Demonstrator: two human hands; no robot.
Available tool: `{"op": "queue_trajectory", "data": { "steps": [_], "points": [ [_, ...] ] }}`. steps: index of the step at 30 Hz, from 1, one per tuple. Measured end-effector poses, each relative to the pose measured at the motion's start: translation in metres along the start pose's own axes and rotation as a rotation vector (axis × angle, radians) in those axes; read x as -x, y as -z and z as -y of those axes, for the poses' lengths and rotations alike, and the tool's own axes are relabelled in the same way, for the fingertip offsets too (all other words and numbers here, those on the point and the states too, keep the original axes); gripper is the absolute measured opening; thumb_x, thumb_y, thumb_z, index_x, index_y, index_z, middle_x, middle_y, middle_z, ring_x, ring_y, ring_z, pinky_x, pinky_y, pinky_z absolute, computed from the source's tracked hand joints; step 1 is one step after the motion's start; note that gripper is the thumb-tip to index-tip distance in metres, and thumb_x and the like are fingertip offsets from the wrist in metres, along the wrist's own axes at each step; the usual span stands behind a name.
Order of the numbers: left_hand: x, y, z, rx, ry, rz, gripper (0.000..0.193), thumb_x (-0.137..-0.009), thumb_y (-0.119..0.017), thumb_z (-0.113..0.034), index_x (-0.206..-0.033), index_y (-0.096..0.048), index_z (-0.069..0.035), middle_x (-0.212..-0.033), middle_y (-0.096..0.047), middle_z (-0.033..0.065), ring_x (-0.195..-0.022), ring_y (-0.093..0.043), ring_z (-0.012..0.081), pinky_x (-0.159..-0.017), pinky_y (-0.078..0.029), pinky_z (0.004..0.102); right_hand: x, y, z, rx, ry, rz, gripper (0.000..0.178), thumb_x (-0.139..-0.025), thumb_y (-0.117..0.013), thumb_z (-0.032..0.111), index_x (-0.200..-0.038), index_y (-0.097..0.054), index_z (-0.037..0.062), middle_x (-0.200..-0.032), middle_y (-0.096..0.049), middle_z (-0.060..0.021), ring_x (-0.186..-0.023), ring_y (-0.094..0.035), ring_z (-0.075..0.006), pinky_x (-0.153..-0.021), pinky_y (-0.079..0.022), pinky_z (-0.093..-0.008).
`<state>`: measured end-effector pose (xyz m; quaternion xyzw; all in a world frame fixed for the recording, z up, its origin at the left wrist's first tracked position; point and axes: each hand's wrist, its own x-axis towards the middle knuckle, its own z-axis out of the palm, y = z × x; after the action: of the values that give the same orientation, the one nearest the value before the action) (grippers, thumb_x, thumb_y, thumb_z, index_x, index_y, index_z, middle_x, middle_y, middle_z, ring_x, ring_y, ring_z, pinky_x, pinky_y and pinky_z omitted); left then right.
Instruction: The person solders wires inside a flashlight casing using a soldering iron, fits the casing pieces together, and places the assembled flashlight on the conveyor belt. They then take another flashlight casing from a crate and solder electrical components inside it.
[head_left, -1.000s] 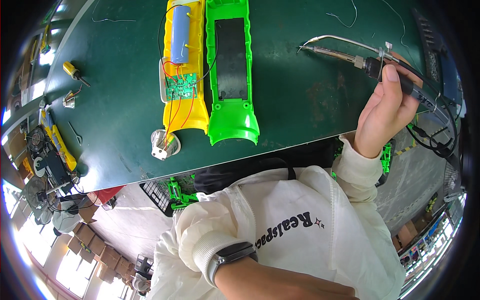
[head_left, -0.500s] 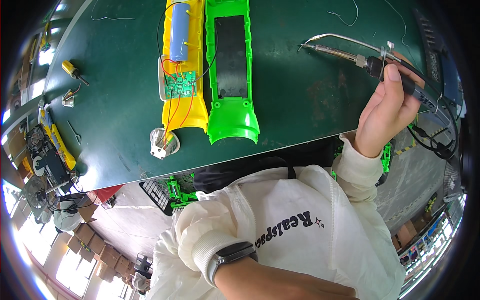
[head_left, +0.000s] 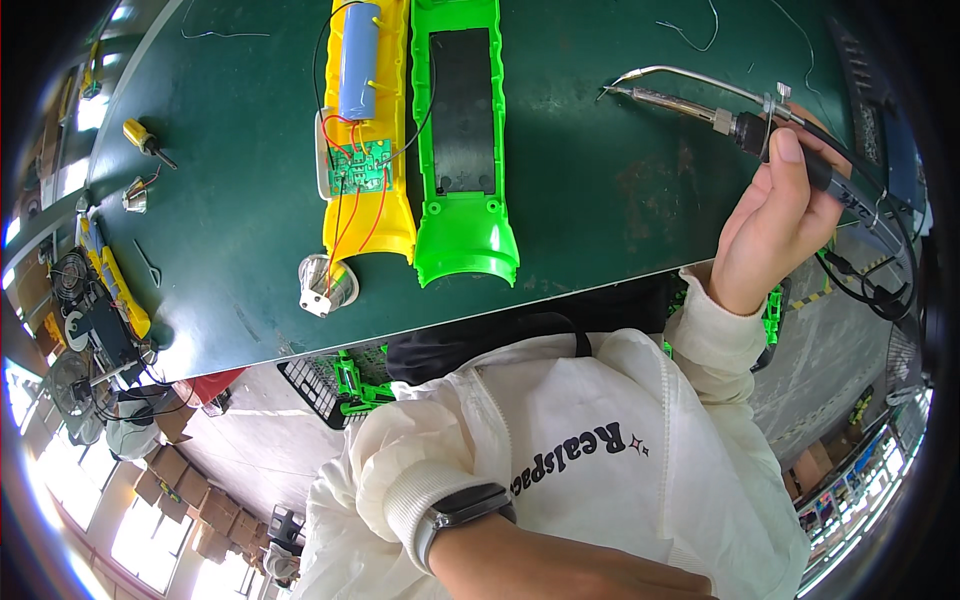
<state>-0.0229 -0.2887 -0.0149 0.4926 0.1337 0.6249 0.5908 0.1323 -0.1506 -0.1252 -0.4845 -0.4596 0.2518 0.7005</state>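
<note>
My right hand (head_left: 775, 205) is closed around the dark handle of a soldering iron (head_left: 735, 122). A thin curved metal feed tube (head_left: 700, 75) is clamped along the iron, and both tips point left over the table. My left hand (head_left: 620, 580) lies across my body at the lower edge, its fingers out of sight. In front of me a yellow casing half (head_left: 398, 215) carries a blue cylindrical battery (head_left: 358, 70) and a green circuit board (head_left: 360, 168). Red and black wires run from the board to a silver lamp cup (head_left: 328, 285). Alongside sits a green casing half (head_left: 465, 235) with a black inner panel.
On the left of the dark green table (head_left: 240, 130) lie a yellow-handled screwdriver (head_left: 148, 140), a small wired silver part (head_left: 136, 195) and a bent metal piece (head_left: 148, 264). Loose thin wire (head_left: 712, 35) lies at the back. Below the table edge stands a black crate (head_left: 325, 390) with green parts.
</note>
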Motion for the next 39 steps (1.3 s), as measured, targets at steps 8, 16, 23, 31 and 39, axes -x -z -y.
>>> {"op": "queue_trajectory", "data": {
  "steps": [8, 16, 23, 31, 39],
  "points": [
    [-0.0011, -0.0010, -0.0010, 0.004, 0.000, 0.005, 0.016, -0.090, -0.066, -0.014, -0.098, -0.069, 0.000, -0.094, -0.067, 0.0118, -0.075, -0.065, 0.0196, -0.063, -0.055, 0.0326, 0.0006, 0.0032, -0.0007, 0.073, -0.011, 0.021, 0.016, -0.091, -0.063, 0.003, -0.105, -0.060, -0.0053, -0.108, -0.066, -0.0156, -0.101, -0.063, -0.0187, -0.096, -0.049, -0.0325],
    [-0.0019, -0.0043, -0.0017, 0.010, -0.006, 0.010, 0.017, -0.089, -0.066, -0.013, -0.098, -0.068, 0.000, -0.094, -0.067, 0.0126, -0.075, -0.065, 0.0198, -0.063, -0.055, 0.0333, 0.0009, 0.0033, -0.0013, 0.058, -0.017, 0.005, 0.016, -0.091, -0.063, 0.003, -0.104, -0.060, -0.0050, -0.108, -0.066, -0.0151, -0.101, -0.063, -0.0185, -0.095, -0.049, -0.0314],
    [-0.0017, -0.0014, -0.0006, 0.011, -0.003, 0.008, 0.017, -0.088, -0.066, -0.013, -0.098, -0.068, 0.000, -0.094, -0.067, 0.0132, -0.075, -0.065, 0.0199, -0.063, -0.055, 0.0339, -0.0002, 0.0019, -0.0001, -0.006, -0.015, -0.001, 0.021, -0.088, -0.073, 0.005, -0.103, -0.061, -0.0023, -0.100, -0.068, -0.0109, -0.087, -0.063, -0.0126, -0.079, -0.052, -0.0235],
    [-0.0019, -0.0048, -0.0007, 0.011, -0.003, 0.024, 0.017, -0.088, -0.066, -0.012, -0.098, -0.067, 0.001, -0.094, -0.067, 0.0140, -0.075, -0.065, 0.0201, -0.063, -0.055, 0.0346, 0.0007, 0.0040, -0.0017, 0.055, -0.021, 0.002, 0.015, -0.091, -0.063, 0.003, -0.103, -0.060, -0.0040, -0.108, -0.067, -0.0157, -0.101, -0.064, -0.0193, -0.095, -0.050, -0.0330],
    [-0.0013, 0.0010, 0.0001, 0.013, 0.009, 0.018, 0.017, -0.087, -0.066, -0.012, -0.098, -0.066, 0.001, -0.094, -0.067, 0.0148, -0.075, -0.065, 0.0202, -0.063, -0.055, 0.0353, 0.0012, 0.0029, -0.0006, 0.059, -0.024, 0.001, 0.015, -0.091, -0.063, 0.003, -0.103, -0.060, -0.0041, -0.108, -0.067, -0.0157, -0.100, -0.064, -0.0192, -0.095, -0.050, -0.0329]
  ]
}}
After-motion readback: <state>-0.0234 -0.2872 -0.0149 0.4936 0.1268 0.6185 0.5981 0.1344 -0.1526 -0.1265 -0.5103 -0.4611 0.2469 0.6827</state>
